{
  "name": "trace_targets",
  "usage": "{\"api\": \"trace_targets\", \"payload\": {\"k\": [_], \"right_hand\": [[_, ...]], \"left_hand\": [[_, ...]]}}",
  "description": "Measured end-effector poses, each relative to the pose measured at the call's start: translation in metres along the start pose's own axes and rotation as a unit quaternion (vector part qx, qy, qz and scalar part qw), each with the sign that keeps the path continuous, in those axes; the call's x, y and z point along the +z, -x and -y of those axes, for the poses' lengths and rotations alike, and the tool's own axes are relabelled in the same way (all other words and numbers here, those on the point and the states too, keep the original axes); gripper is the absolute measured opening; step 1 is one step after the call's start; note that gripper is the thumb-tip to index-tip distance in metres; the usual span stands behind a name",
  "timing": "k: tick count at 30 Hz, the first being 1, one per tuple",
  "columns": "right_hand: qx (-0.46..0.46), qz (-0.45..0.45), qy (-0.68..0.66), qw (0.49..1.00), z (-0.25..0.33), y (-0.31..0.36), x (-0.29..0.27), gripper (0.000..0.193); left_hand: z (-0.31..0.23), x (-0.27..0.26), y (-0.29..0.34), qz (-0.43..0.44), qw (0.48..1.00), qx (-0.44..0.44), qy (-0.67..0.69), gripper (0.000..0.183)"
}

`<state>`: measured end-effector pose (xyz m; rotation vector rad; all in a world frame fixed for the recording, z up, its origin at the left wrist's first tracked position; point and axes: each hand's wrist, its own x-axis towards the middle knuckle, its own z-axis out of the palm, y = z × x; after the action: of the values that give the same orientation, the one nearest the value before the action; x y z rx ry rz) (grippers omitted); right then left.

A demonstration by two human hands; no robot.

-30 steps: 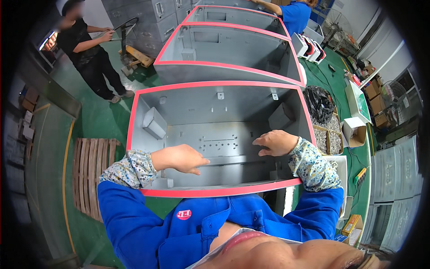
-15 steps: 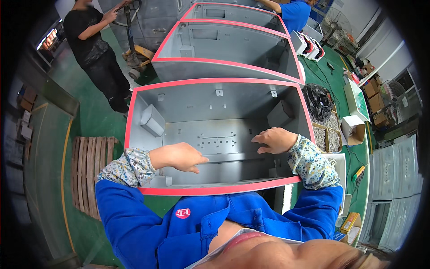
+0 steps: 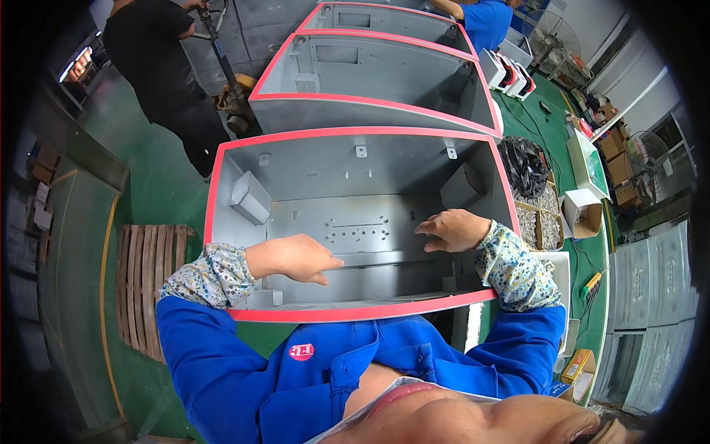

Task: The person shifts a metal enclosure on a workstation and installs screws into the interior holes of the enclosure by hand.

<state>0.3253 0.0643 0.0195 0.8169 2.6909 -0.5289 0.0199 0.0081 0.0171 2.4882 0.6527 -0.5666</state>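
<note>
A grey metal cabinet shell (image 3: 355, 314) with a red-edged rim lies open side up in front of me. My left hand (image 3: 297, 258) hovers over its near left part, fingers stretched forward and thumb apart, holding nothing. Over the right part is my right hand (image 3: 452, 229), its fingers loosely bent and spread, with nothing seen in them. Both forearms, in flowered sleeve covers, reach across the shell's sides. Between the hands, the shell's bottom panel (image 3: 310, 214) shows a slot and several small holes. Angled metal pieces sit at its left (image 3: 251, 198) and right (image 3: 464, 186) inner walls.
Beyond stand two more red-rimmed shells (image 3: 370, 106). A person in black (image 3: 159, 66) holds a pallet jack (image 3: 222, 63) at the far left; another in blue (image 3: 487, 26) works behind. A wooden pallet (image 3: 153, 288) lies left. Right are compartments of small parts (image 3: 547, 218) and a black bag (image 3: 523, 163).
The person in black has stepped closer and turned, and the pallet jack has shifted slightly to the right. My hands and the near shell have hardly moved.
</note>
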Motion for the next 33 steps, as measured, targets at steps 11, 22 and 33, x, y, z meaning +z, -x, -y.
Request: {"api": "trace_targets", "payload": {"k": [11,22,33], "right_hand": [[0.011,0.008,-0.006,1.0,0.0002,-0.0009,0.0,0.039],[0.008,0.01,-0.011,1.0,-0.0008,-0.0016,0.0013,0.04],[0.002,0.005,-0.006,1.0,-0.0005,-0.0014,0.0014,0.039]], "left_hand": [[0.0012,0.0011,-0.0008,0.003,1.0,0.0,0.004,0.046],[0.0001,0.0006,-0.0006,0.004,1.0,0.0,0.001,0.045],[0.0018,0.0041,-0.0019,0.002,1.0,0.008,-0.008,0.046]]}}
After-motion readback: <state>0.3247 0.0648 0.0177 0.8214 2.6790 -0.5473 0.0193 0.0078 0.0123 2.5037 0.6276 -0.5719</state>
